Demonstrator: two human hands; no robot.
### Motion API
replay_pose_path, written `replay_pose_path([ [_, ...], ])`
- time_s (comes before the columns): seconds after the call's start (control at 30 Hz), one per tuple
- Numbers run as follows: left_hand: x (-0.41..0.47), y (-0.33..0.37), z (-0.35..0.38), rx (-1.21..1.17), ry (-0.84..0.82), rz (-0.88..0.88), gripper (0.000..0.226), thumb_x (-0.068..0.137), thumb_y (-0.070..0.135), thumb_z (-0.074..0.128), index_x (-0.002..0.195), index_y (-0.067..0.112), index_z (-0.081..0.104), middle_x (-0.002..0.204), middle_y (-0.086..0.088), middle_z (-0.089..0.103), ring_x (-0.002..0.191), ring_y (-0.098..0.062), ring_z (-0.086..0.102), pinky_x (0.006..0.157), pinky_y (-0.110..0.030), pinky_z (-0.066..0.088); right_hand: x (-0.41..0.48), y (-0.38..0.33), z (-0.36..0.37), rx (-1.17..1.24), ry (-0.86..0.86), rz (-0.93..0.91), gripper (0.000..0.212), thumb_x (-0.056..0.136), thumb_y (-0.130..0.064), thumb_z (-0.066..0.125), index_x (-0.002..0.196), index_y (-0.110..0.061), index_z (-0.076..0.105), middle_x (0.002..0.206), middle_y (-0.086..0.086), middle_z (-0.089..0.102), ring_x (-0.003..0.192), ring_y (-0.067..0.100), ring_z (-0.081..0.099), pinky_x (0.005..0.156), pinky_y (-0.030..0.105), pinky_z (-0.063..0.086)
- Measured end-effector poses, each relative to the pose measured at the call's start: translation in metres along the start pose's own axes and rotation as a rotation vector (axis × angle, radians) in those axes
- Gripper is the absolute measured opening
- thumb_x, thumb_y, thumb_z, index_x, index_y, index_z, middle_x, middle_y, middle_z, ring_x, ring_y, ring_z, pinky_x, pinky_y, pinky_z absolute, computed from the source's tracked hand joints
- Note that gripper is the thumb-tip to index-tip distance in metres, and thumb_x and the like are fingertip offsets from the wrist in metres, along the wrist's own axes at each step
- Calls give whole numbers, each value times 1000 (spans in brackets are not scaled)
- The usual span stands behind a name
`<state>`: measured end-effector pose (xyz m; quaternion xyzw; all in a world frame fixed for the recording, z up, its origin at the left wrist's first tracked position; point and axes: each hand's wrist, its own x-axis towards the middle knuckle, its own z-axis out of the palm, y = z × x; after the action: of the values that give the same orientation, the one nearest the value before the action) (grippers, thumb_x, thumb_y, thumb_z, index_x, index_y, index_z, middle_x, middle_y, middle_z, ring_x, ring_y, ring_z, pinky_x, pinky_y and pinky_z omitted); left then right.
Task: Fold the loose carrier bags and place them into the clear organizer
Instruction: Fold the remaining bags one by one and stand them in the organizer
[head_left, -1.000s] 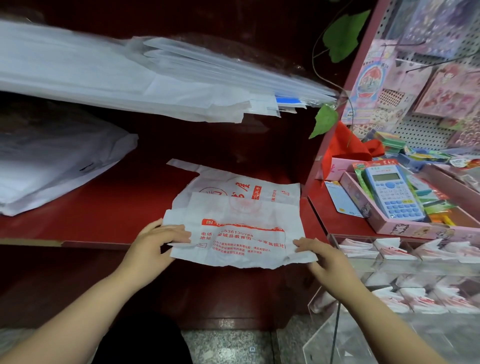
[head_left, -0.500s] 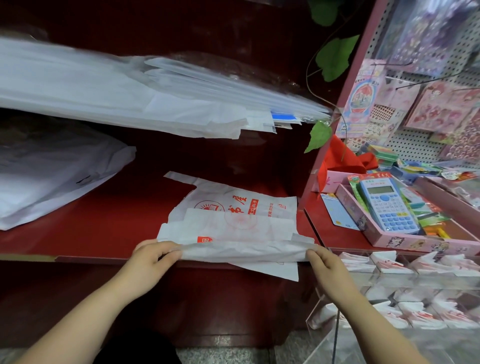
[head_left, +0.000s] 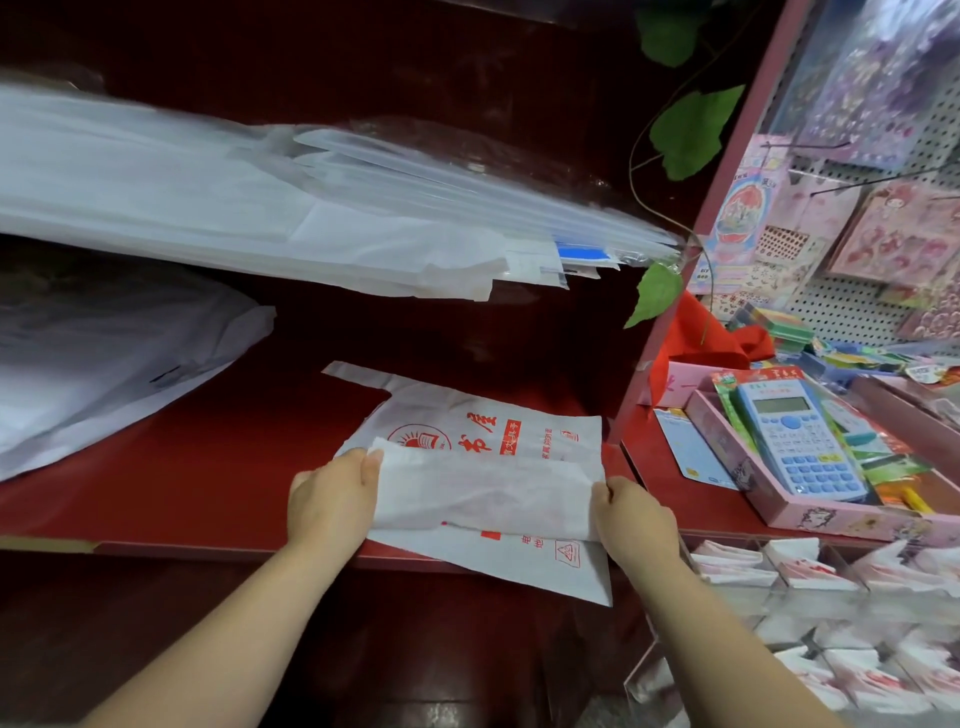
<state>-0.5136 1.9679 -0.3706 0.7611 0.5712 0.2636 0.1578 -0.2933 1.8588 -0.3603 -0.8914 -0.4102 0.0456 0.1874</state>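
A white carrier bag (head_left: 483, 493) with red print lies folded into a band at the front edge of the red shelf (head_left: 197, 483); its lower part hangs over the edge. My left hand (head_left: 332, 499) pinches the band's left end and my right hand (head_left: 631, 514) pinches its right end. Under it lies a second white bag (head_left: 498, 426) with red characters, flat on the shelf with its handles pointing back left. The clear organizer (head_left: 810, 597) sits low on the right, its compartments filled with several folded bags.
A slanted stack of white and clear bags (head_left: 260, 218) overhangs the shelf. A white bundle (head_left: 104, 374) lies at the left. To the right, a pink tray (head_left: 800, 499) holds a blue calculator (head_left: 795, 436); sticker sheets hang on a pegboard (head_left: 857, 301).
Both hands lifted the bag's near edge and folded it away from me over the printed face, so the bag went from a broad sheet to a narrow band.
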Motion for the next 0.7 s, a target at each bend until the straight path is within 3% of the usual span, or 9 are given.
replay_pose_path([
  [0.13, 5, 4, 4, 317, -58, 59, 38, 102, 28, 19, 108, 15, 54, 99, -5, 67, 93, -25, 61, 68, -25, 27, 4, -5, 5, -177, 44, -3, 32, 100, -22, 25, 102, -9, 55, 102, 6, 65, 97, 27, 58, 92, 31, 33],
  [0.2, 7, 2, 4, 373, -68, 79, 39, 102, 29, 19, 115, 17, 54, 97, -3, 67, 91, -23, 62, 65, -23, 27, 8, -4, 8, -189, 27, 18, 35, 99, -22, 26, 105, -6, 56, 100, 8, 65, 98, 28, 59, 94, 32, 34],
  [0.3, 12, -2, 7, 316, -54, 48, 39, 101, 35, 22, 109, 15, 55, 96, -4, 67, 84, -24, 60, 62, -25, 32, 15, -2, 8, -167, -17, 60, 35, 98, -23, 29, 105, -3, 58, 93, 11, 61, 89, 30, 54, 90, 31, 37],
  [0.37, 14, -4, 6, 185, -2, -6, 40, 98, 41, 28, 117, 16, 53, 104, -7, 66, 94, -27, 60, 67, -28, 37, 20, -1, 6, -153, -65, 90, 35, 98, -24, 31, 107, -3, 57, 91, 11, 58, 82, 27, 47, 88, 32, 39],
  [0.43, 14, -4, 1, 4, 10, -68, 46, 95, 44, 35, 133, 19, 43, 108, -5, 65, 105, -27, 57, 84, -32, 39, 25, -1, 4, -160, -131, 106, 35, 99, -26, 31, 110, -5, 56, 99, 11, 60, 88, 27, 51, 89, 32, 39],
  [0.53, 7, -4, -6, -161, 13, -81, 58, 92, 45, 41, 142, 20, 27, 84, 4, 65, 84, -11, 56, 103, -34, 25, 31, -4, 2, -162, -199, 136, 35, 99, -27, 31, 115, -4, 53, 112, 12, 61, 104, 30, 56, 90, 34, 41],
  [0.57, 5, -6, -5, -110, 35, -58, 62, 91, 46, 41, 144, 20, 23, 93, 3, 66, 87, -7, 55, 106, -33, 19, 31, -5, 2, -162, -205, 144, 35, 99, -28, 32, 116, -4, 52, 113, 12, 60, 105, 30, 56, 90, 34, 41],
  [0.63, -2, -13, 1, 57, 80, -20, 63, 91, 46, 41, 145, 19, 21, 130, 1, 54, 119, -15, 47, 110, -36, 7, 30, -7, 1, -178, -212, 155, 35, 99, -29, 32, 117, -5, 51, 114, 11, 60, 106, 29, 55, 88, 34, 41],
  [0.7, -6, -14, 10, 162, 111, 177, 51, 94, 40, 38, 138, 16, 39, 138, -5, 48, 128, -22, 43, 109, -36, 5, 28, -9, 0, -189, -215, 163, 35, 100, -29, 31, 118, -6, 51, 115, 10, 60, 107, 29, 55, 87, 33, 41],
])
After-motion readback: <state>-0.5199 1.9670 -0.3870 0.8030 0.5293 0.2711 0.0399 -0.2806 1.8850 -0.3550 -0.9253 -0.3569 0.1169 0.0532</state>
